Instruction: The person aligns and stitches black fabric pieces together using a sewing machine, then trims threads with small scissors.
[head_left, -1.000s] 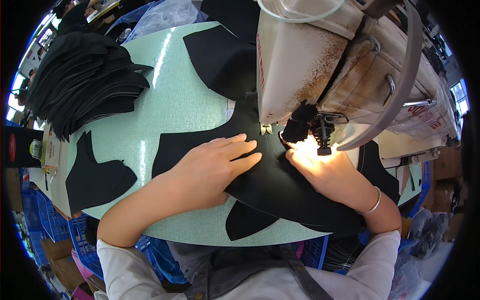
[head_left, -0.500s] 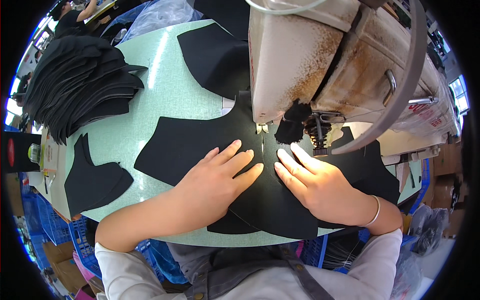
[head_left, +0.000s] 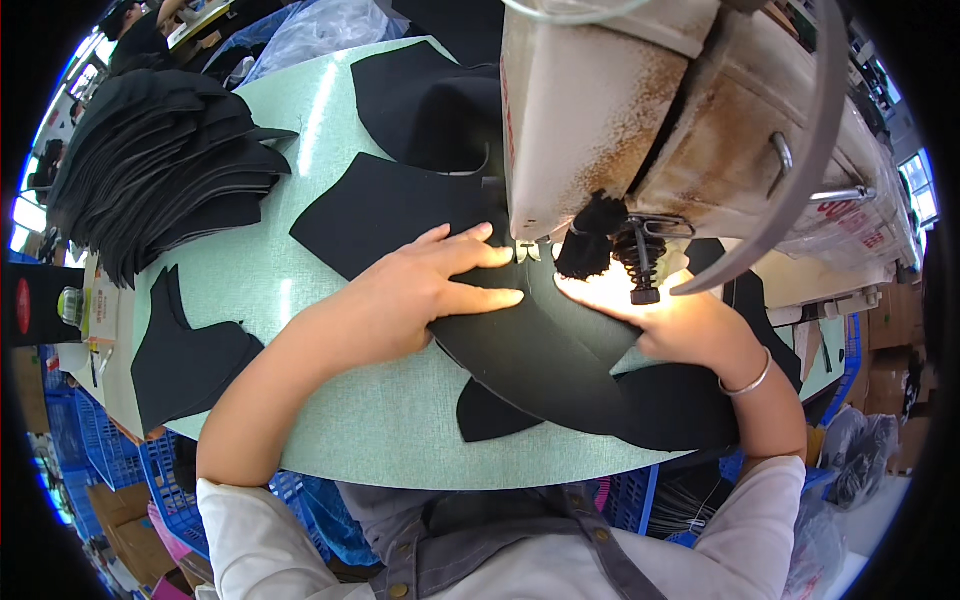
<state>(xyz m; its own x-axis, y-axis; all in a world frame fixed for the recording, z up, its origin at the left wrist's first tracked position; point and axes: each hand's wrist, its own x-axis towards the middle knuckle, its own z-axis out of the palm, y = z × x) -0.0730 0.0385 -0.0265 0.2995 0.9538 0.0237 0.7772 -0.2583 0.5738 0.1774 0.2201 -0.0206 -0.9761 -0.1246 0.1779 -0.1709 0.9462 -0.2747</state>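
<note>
A black fabric panel (head_left: pixel 540 355) lies under the presser foot (head_left: pixel 527 252) of a sewing machine (head_left: pixel 600 110), its near part curving towards me. My left hand (head_left: pixel 425 290) rests on the fabric left of the foot, fingers spread, tips close to the needle area. On the right, my right hand (head_left: pixel 670 315) lies stretched over the fabric beside the foot. Lamp glare and a black fuzzy tuft (head_left: pixel 592 238) on the machine partly hide its fingers. The fabric buckles slightly below that hand. Another part of the black fabric (head_left: pixel 385 210) spreads beyond my left hand.
A tall stack of black cut pieces (head_left: pixel 165 165) stands at the left of the pale green table (head_left: pixel 350 420). A few loose pieces (head_left: pixel 190 350) lie nearer. Another black panel (head_left: pixel 420 110) lies at the back. Blue baskets (head_left: pixel 170 490) sit below the table edge.
The black fabric has shifted away from me through the machine and turned somewhat. Both hands have moved forward with it, the right one going further under the lamp.
</note>
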